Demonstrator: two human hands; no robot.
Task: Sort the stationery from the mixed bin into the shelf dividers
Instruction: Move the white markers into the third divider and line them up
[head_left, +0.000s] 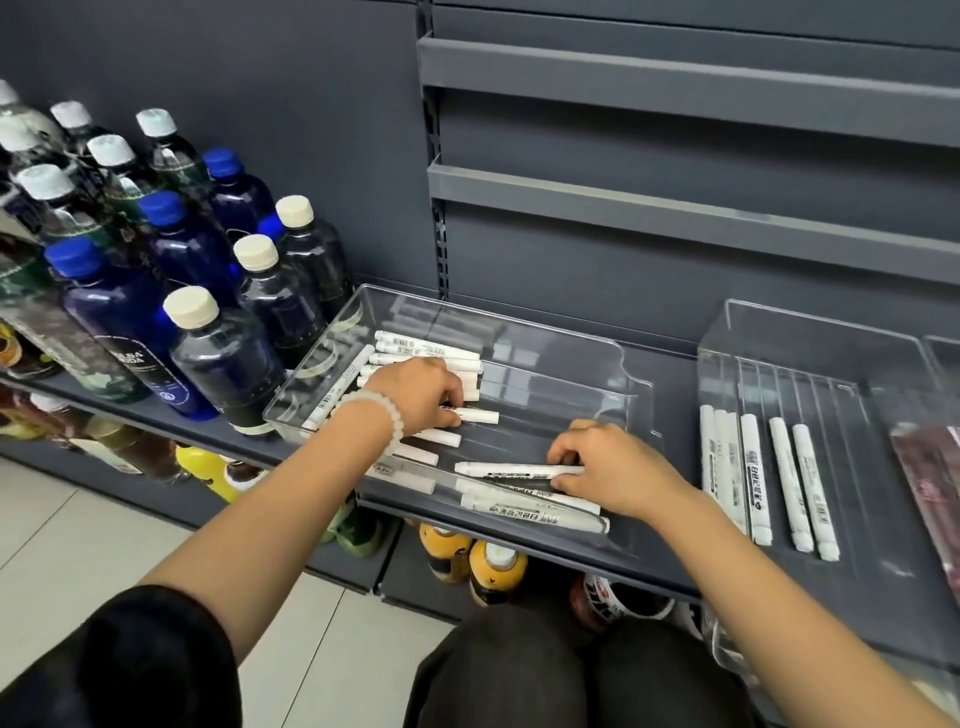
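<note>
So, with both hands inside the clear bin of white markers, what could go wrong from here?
1. The left hand and right hand each grip a marker in the same clear bin; the loose markers near its front edge might get pushed out.
2. The bottles stand right beside the bin; a nudge to the bin could topple one.
3. All markers look alike, so one may land in the wrong row of the right tray.

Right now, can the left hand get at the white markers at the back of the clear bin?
Probably yes. The left hand is already inside the clear bin, just in front of the back markers; nothing lies between them.
</note>
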